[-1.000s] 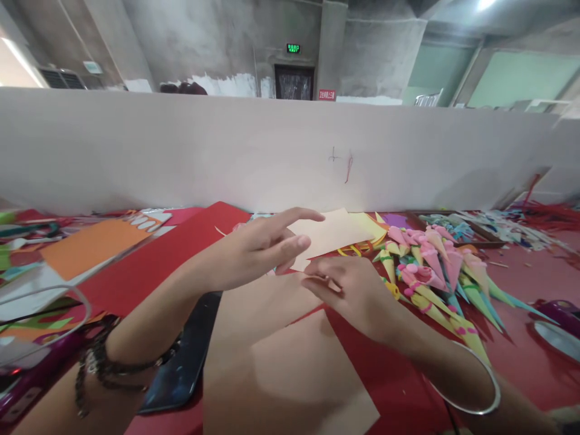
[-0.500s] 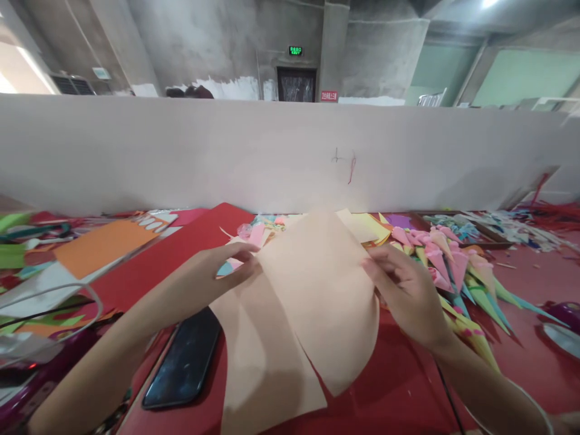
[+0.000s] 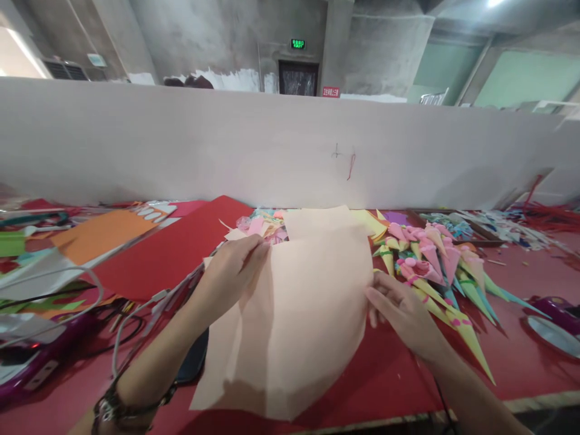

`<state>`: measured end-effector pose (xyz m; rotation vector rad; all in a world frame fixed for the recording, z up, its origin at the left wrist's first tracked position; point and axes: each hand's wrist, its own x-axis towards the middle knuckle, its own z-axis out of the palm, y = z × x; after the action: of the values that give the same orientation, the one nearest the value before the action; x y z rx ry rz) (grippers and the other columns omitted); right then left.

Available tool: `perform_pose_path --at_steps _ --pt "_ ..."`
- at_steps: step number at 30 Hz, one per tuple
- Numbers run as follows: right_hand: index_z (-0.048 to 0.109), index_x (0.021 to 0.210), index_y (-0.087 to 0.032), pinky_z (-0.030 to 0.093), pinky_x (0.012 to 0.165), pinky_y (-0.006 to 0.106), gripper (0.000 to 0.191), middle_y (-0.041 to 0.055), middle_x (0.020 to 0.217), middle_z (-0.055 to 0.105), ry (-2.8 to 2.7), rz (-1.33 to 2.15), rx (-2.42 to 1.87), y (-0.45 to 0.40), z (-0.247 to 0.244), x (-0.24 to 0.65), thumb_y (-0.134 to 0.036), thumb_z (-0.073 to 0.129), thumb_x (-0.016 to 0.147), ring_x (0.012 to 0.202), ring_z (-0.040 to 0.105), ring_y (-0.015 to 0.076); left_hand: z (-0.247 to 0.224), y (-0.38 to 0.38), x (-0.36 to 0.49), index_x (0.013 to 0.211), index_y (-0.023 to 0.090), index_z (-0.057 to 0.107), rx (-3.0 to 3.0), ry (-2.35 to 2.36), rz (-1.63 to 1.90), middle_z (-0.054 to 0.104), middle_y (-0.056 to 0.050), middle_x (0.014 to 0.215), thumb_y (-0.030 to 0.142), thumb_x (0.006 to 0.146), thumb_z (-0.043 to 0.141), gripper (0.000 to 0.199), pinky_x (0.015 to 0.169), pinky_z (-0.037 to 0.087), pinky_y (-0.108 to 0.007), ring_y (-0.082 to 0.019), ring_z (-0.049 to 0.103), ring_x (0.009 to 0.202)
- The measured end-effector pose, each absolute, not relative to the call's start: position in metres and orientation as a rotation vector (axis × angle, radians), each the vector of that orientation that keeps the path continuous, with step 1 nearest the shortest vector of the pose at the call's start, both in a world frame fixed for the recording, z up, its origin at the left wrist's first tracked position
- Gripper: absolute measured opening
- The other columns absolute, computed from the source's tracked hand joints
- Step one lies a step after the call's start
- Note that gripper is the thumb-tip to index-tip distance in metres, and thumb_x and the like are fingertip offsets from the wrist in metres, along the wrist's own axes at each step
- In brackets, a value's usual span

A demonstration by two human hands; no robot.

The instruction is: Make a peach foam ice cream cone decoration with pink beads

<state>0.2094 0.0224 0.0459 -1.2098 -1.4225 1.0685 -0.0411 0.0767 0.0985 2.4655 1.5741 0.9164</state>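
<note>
A large cream paper sheet [image 3: 317, 302] with a curved right edge is held up over the red table. My left hand [image 3: 240, 263] pinches its upper left corner between thumb and fingers. At the right edge, my right hand [image 3: 401, 308] grips it with thumb and fingertips. Underneath, toward the left, lies another cream sheet [image 3: 217, 356], partly covered and in shadow. More pale paper [image 3: 317, 220] shows behind the upper edge. A dark phone [image 3: 194, 359] lies beside the sheets, mostly hidden by my left forearm and the paper.
Pink, yellow and green paper cones [image 3: 435, 260] are heaped on the right. Red card [image 3: 167, 254] and orange card [image 3: 102, 232] lie at left, near white cables [image 3: 122, 338] and a purple device [image 3: 40, 368]. A white partition [image 3: 226, 145] stands behind the red table [image 3: 362, 374].
The held sheet has turned, its pointed top now a straight upper edge, and it covers more of the lower sheet. My left hand has tilted upward; my right hand has moved slightly down.
</note>
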Motion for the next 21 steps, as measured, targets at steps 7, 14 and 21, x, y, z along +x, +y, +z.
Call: perform_pose_path --at_steps 7,14,21 --pt "0.062 0.075 -0.018 0.047 0.06 0.024 0.032 0.0025 0.071 0.064 -1.384 1.072 -1.137 0.029 0.049 0.216 -0.046 0.05 0.078 0.063 0.056 0.0144 0.103 0.069 -0.028 0.06 0.02 0.034 2.69 1.42 0.914 0.044 0.002 0.054 0.026 0.087 0.031 0.028 0.051 0.03 -0.025 -0.013 0.043 0.053" --pt "0.05 0.053 -0.017 0.03 0.043 0.018 0.029 -0.0046 0.049 0.044 -1.258 0.892 -1.197 0.026 0.057 0.209 -0.036 0.058 0.073 0.047 0.04 0.0074 0.098 0.071 -0.03 0.058 0.019 0.039 2.62 1.533 1.078 0.047 0.003 0.052 0.034 0.084 0.04 0.03 0.06 0.033 -0.027 -0.012 0.04 0.051" --pt "0.062 0.071 -0.016 0.042 0.051 0.023 0.024 0.0005 0.062 0.059 -1.365 1.103 -1.178 0.026 0.057 0.215 -0.04 0.061 0.069 0.059 0.055 0.015 0.097 0.071 -0.031 0.066 0.02 0.045 2.727 1.547 0.987 0.054 0.001 0.06 0.028 0.086 0.034 0.024 0.07 0.034 -0.031 -0.013 0.047 0.057"
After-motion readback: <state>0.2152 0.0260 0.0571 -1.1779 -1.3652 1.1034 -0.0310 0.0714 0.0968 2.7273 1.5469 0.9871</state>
